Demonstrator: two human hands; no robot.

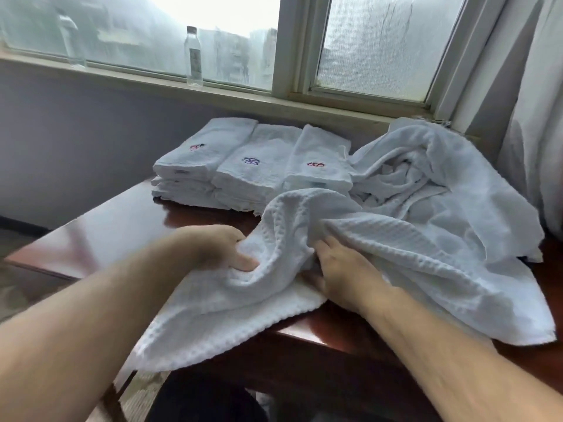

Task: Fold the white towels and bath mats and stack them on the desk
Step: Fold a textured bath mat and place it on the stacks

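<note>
The towel (231,312) lies bunched just in front of the stacks (253,169), its near edge hanging off the desk (100,229). The left hand (222,248) has its fingers curled into a ridge of it. The right hand (344,269), just beside, pinches a fold, fingertips hidden under the cloth. To the right of the stacks sits a loose pile (432,178). Waffle weave, so probably light, limp and grippy, likely to sag and drag on the pile; best taken at two corners of one edge and shaken flat
</note>
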